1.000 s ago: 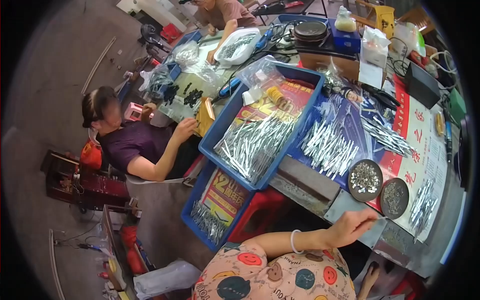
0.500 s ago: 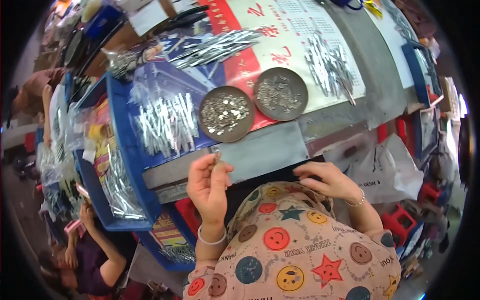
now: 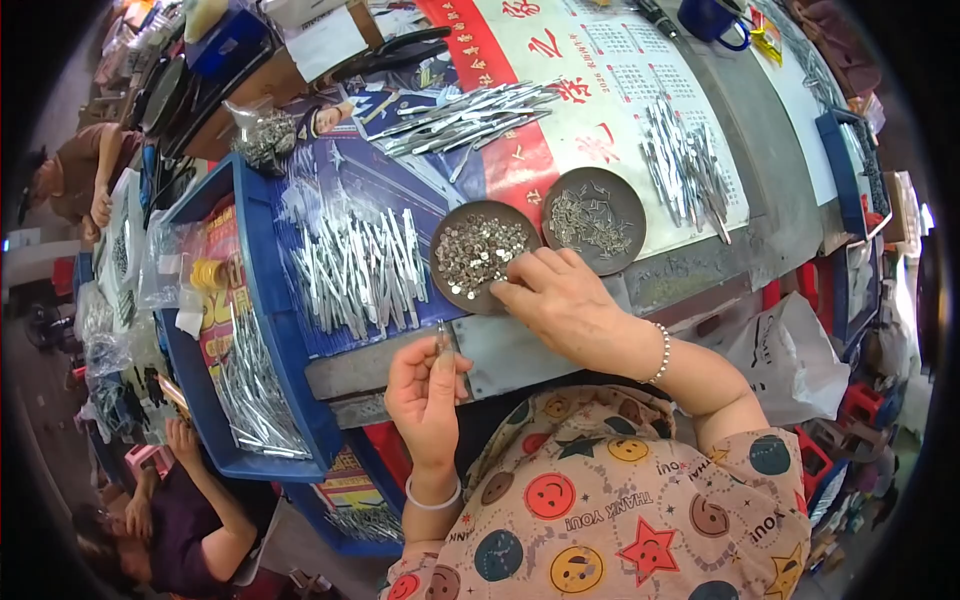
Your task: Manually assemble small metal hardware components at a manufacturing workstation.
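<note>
My left hand (image 3: pixel 427 392) is closed in a pinch in front of the bench edge. A slim silvery metal piece (image 3: pixel 441 330) pokes up between its thumb and forefinger; most of it is hidden. My right hand (image 3: pixel 560 305) reaches over a round dark dish (image 3: pixel 437 262) of small shiny metal discs (image 3: pixel 480 248). Its thumb and forefinger come together at the dish's near right side, and what they grip is too small to make out. Touching that dish on the right is a second round dish (image 3: pixel 636 222), holding tiny thin metal parts (image 3: pixel 590 220).
Flat metal strips lie in piles left of the dishes (image 3: pixel 360 270), behind them (image 3: pixel 465 120) and at the right (image 3: pixel 685 165). A blue bin (image 3: pixel 270 340) of strips stands at the left. A blue mug (image 3: pixel 712 20) sits far right. Two other people work at the left.
My right hand has moved from beside my lap up and left to the disc dish, its fingers drawing together. My left hand keeps its pinch. The whole view has shifted slightly.
</note>
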A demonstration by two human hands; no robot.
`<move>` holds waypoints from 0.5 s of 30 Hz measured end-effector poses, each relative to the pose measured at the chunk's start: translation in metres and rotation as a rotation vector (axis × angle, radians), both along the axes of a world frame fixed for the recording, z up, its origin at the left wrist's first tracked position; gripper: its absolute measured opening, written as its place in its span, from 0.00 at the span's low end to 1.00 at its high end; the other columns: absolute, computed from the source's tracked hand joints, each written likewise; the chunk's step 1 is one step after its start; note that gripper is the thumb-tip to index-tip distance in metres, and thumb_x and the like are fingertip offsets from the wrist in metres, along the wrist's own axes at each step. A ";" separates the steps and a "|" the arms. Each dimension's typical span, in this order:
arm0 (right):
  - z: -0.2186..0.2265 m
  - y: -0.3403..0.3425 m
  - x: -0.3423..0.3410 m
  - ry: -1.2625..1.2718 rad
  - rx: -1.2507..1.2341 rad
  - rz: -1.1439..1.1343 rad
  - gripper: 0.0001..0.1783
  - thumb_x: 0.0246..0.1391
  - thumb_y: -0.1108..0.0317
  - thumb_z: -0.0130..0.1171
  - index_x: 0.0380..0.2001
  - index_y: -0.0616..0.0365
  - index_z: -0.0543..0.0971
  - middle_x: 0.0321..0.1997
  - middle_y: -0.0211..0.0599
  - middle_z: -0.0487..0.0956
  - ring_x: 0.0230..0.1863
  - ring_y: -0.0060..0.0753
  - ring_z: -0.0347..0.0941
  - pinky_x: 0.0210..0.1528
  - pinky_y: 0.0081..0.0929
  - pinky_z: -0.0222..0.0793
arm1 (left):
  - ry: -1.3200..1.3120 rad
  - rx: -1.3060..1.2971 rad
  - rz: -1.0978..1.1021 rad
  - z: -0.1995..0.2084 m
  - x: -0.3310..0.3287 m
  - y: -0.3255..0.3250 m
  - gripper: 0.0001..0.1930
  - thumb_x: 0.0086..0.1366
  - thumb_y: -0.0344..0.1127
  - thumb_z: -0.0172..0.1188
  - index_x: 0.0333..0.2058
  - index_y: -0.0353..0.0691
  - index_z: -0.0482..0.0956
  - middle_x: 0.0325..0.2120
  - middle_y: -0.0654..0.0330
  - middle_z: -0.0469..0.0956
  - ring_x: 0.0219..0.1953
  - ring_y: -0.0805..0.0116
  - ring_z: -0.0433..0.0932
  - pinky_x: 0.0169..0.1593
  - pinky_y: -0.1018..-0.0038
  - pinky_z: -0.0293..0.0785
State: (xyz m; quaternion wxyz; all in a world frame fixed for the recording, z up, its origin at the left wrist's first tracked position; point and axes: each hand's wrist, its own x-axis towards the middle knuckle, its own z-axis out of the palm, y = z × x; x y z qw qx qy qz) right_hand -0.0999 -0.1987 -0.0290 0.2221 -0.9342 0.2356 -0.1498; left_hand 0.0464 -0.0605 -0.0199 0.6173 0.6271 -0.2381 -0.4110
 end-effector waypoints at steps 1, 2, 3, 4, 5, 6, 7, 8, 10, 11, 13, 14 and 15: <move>0.001 0.000 -0.001 0.050 -0.031 0.000 0.17 0.42 0.72 0.54 0.39 0.57 0.77 0.35 0.35 0.71 0.39 0.35 0.67 0.42 0.30 0.61 | 0.005 -0.019 -0.022 0.000 0.000 -0.001 0.06 0.64 0.28 0.53 0.40 0.36 0.72 0.25 0.61 0.76 0.18 0.84 0.64 0.22 0.89 0.57; 0.002 -0.001 -0.003 0.065 -0.047 0.005 0.16 0.42 0.71 0.53 0.39 0.57 0.76 0.35 0.35 0.71 0.39 0.36 0.67 0.42 0.30 0.60 | 0.034 -0.025 -0.035 -0.001 -0.001 -0.002 0.07 0.64 0.27 0.52 0.41 0.35 0.71 0.26 0.59 0.77 0.19 0.84 0.65 0.23 0.88 0.60; 0.005 -0.001 -0.005 0.086 -0.065 0.003 0.15 0.43 0.71 0.53 0.38 0.57 0.76 0.35 0.35 0.70 0.40 0.36 0.67 0.42 0.31 0.60 | 0.066 -0.034 -0.055 0.000 -0.003 -0.004 0.07 0.65 0.27 0.52 0.42 0.34 0.71 0.27 0.58 0.78 0.21 0.83 0.67 0.25 0.87 0.63; 0.009 -0.003 -0.008 0.111 -0.066 0.014 0.14 0.43 0.69 0.52 0.37 0.57 0.76 0.34 0.36 0.70 0.40 0.37 0.67 0.42 0.32 0.60 | 0.056 0.002 -0.067 0.000 -0.005 -0.007 0.08 0.64 0.25 0.51 0.42 0.34 0.70 0.27 0.58 0.78 0.21 0.82 0.67 0.25 0.86 0.63; 0.004 -0.001 -0.005 0.098 -0.101 0.023 0.12 0.44 0.69 0.51 0.35 0.56 0.75 0.34 0.35 0.69 0.40 0.36 0.67 0.41 0.33 0.60 | 0.070 -0.021 -0.037 -0.001 -0.006 -0.007 0.08 0.63 0.24 0.51 0.42 0.34 0.71 0.27 0.59 0.77 0.20 0.82 0.66 0.24 0.87 0.62; -0.006 0.002 -0.002 0.027 -0.122 0.003 0.11 0.44 0.68 0.51 0.33 0.55 0.75 0.34 0.35 0.69 0.40 0.35 0.66 0.40 0.33 0.60 | 0.044 0.047 -0.008 0.002 -0.008 -0.009 0.08 0.63 0.24 0.51 0.41 0.35 0.71 0.26 0.60 0.77 0.19 0.82 0.65 0.23 0.87 0.60; -0.006 0.002 -0.001 0.005 -0.139 0.025 0.09 0.44 0.67 0.51 0.30 0.55 0.75 0.33 0.33 0.69 0.39 0.34 0.66 0.38 0.33 0.60 | 0.010 0.030 0.034 0.000 -0.009 -0.008 0.08 0.63 0.24 0.51 0.40 0.35 0.72 0.24 0.61 0.75 0.18 0.83 0.64 0.21 0.88 0.58; -0.009 0.004 0.000 0.022 -0.171 0.032 0.08 0.43 0.66 0.52 0.28 0.54 0.75 0.32 0.32 0.69 0.39 0.32 0.66 0.38 0.31 0.59 | -0.014 0.002 0.004 -0.003 -0.007 -0.007 0.07 0.63 0.24 0.50 0.40 0.35 0.72 0.23 0.62 0.74 0.18 0.83 0.63 0.21 0.88 0.57; -0.015 0.008 0.006 -0.034 -0.179 0.050 0.05 0.43 0.65 0.51 0.25 0.52 0.74 0.32 0.30 0.69 0.40 0.30 0.66 0.39 0.30 0.59 | -0.051 0.027 0.039 -0.002 -0.007 -0.003 0.06 0.63 0.25 0.51 0.39 0.35 0.71 0.22 0.62 0.73 0.17 0.84 0.62 0.21 0.88 0.57; -0.015 0.010 0.006 -0.068 -0.177 0.036 0.05 0.44 0.65 0.51 0.26 0.52 0.73 0.33 0.30 0.69 0.41 0.30 0.66 0.40 0.30 0.58 | -0.064 -0.003 0.015 -0.007 -0.008 -0.002 0.06 0.63 0.25 0.51 0.39 0.35 0.71 0.22 0.63 0.72 0.17 0.84 0.61 0.21 0.88 0.56; -0.014 0.011 -0.001 -0.078 -0.174 0.021 0.05 0.46 0.66 0.50 0.27 0.52 0.74 0.34 0.32 0.69 0.42 0.31 0.66 0.41 0.30 0.57 | -0.079 0.012 -0.015 -0.005 -0.016 -0.002 0.06 0.64 0.27 0.50 0.40 0.36 0.70 0.22 0.64 0.71 0.17 0.85 0.60 0.21 0.89 0.54; -0.012 0.011 -0.004 -0.091 -0.154 0.022 0.06 0.47 0.67 0.49 0.26 0.52 0.75 0.34 0.32 0.70 0.42 0.31 0.66 0.41 0.31 0.57 | -0.072 -0.009 -0.039 -0.004 -0.020 -0.004 0.06 0.64 0.27 0.51 0.40 0.36 0.70 0.23 0.64 0.72 0.18 0.85 0.61 0.21 0.89 0.55; -0.015 0.011 -0.006 -0.065 -0.147 0.012 0.06 0.47 0.67 0.50 0.27 0.52 0.75 0.35 0.32 0.70 0.43 0.32 0.66 0.42 0.31 0.57 | -0.066 -0.029 -0.059 -0.003 -0.024 -0.006 0.06 0.64 0.27 0.51 0.40 0.36 0.70 0.24 0.64 0.72 0.19 0.84 0.62 0.22 0.88 0.56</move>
